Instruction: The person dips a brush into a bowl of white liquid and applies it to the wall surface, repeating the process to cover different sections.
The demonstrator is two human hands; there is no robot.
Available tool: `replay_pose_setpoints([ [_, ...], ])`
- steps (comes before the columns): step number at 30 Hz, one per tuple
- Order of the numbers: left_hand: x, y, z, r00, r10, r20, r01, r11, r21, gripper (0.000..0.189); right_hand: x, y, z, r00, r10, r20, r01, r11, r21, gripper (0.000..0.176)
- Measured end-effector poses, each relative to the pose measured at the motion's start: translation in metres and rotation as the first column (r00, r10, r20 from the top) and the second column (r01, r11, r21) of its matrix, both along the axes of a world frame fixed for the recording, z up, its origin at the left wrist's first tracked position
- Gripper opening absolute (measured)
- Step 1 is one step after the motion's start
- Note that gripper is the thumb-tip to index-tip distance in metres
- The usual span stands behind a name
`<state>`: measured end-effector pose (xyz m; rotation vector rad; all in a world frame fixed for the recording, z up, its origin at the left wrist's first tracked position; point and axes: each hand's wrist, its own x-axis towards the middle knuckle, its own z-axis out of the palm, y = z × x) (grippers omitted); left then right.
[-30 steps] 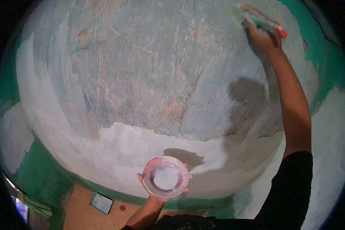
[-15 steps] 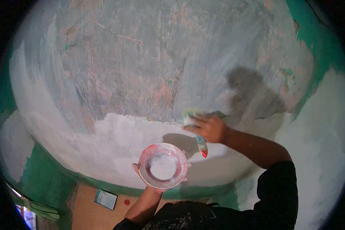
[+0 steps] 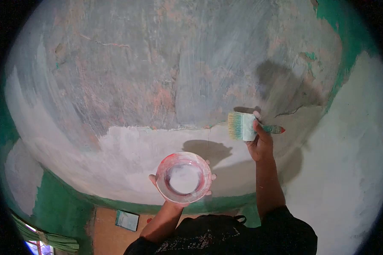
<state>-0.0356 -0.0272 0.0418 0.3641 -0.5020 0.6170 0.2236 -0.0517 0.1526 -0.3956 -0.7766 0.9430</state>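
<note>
A wide paintbrush [image 3: 247, 126] with yellowish-green bristles and a red-tipped green handle is gripped in my right hand [image 3: 261, 143]. Its bristles point left, close to the wall, beside the border between grey surface and white coat; whether they touch cannot be told. My left hand [image 3: 173, 206] supports a bowl [image 3: 162, 180] from underneath, its fingers showing around the rim. The bowl is smeared red and white, and white paint [image 3: 184, 179] lies in it. In front of me the wall [image 3: 132, 72] is patchy grey with pinkish spots above and a white band [image 3: 136, 148] below.
Green paint [image 3: 59, 197] covers the lower wall edge and the corners. On the brownish floor [image 3: 104, 238] lies a rectangular tray-like object [image 3: 127, 220], with a small red round thing [image 3: 149, 220] near it. A green curtain [image 3: 59, 241] hangs at lower left.
The brush was upright and blurred with its handle down; now it lies sideways, further right, bristles to the left. The bowl stays in my left hand. My view has shifted slightly.
</note>
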Motion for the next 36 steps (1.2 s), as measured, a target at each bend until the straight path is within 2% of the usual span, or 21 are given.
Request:
replay_pose_setpoints([
  [3,0.01,-0.002,0.004,1.0,-0.024,-0.017,0.024,1.0,0.003,0.129,0.01,0.001,-0.025,0.988,0.011,-0.155,-0.019,0.999,-0.049,0.055],
  [6,0.02,-0.003,0.005,0.999,-0.028,-0.036,0.028,1.0,0.007,0.129,0.011,-0.008,-0.036,0.97,-0.099,-0.22,0.063,0.984,-0.164,0.057],
  [12,0.036,0.001,0.003,0.997,-0.062,-0.054,0.062,0.998,-0.012,0.129,0.039,-0.024,-0.056,0.963,-0.002,-0.27,-0.013,0.998,-0.054,0.056],
  [16,0.051,0.009,0.005,0.998,-0.039,-0.057,0.043,0.997,0.072,0.13,0.044,-0.03,-0.053,0.958,-0.077,-0.275,0.062,0.996,-0.062,0.051],
  [18,0.06,0.01,0.006,0.996,-0.078,-0.04,0.08,0.995,0.057,0.131,0.042,-0.033,-0.045,0.959,-0.097,-0.265,0.081,0.994,-0.072,0.05],
  [21,0.076,0.009,0.014,0.992,-0.117,-0.038,0.118,0.993,0.03,0.131,0.046,-0.035,-0.037,0.974,-0.06,-0.219,0.033,0.991,-0.127,0.05],
  [24,0.091,0.008,0.019,0.989,-0.142,-0.048,0.143,0.989,0.027,0.131,0.054,-0.035,-0.032,0.995,-0.035,-0.092,0.025,0.994,-0.108,0.049],
  [27,0.108,0.013,0.018,0.988,-0.142,-0.053,0.143,0.989,0.029,0.13,0.058,-0.029,-0.014,0.994,-0.058,0.098,0.065,0.995,-0.071,0.046],
  [28,0.112,0.012,0.019,0.988,-0.145,-0.051,0.148,0.988,0.044,0.13,0.059,-0.028,-0.008,0.973,-0.108,0.203,0.112,0.994,-0.007,0.047],
  [30,0.12,0.013,0.022,0.988,-0.142,-0.056,0.146,0.986,0.082,0.13,0.061,-0.026,0.005,0.894,-0.222,0.39,0.186,0.974,0.13,0.047],
  [31,0.124,0.012,0.024,0.989,-0.136,-0.062,0.142,0.984,0.107,0.13,0.061,-0.027,0.012,0.847,-0.208,0.49,0.178,0.978,0.108,0.048],
  [33,0.132,0.007,0.035,0.984,-0.089,-0.153,0.097,0.994,0.048,0.13,0.061,-0.026,0.03,0.74,-0.137,0.659,0.154,0.988,0.032,0.049],
  [34,0.134,0.003,0.039,0.98,-0.08,-0.182,0.089,0.995,0.043,0.13,0.054,-0.035,0.043,0.652,-0.108,0.751,0.165,0.986,-0.002,0.045],
  [35,0.137,0.0,0.041,0.985,-0.081,-0.155,0.083,0.997,0.005,0.129,0.05,-0.039,0.054,0.43,-0.213,0.877,0.206,0.969,0.134,0.046],
  [36,0.141,-0.002,0.043,0.989,-0.079,-0.129,0.075,0.997,-0.034,0.129,0.048,-0.041,0.063,0.181,-0.312,0.933,0.207,0.939,0.274,0.046],
])
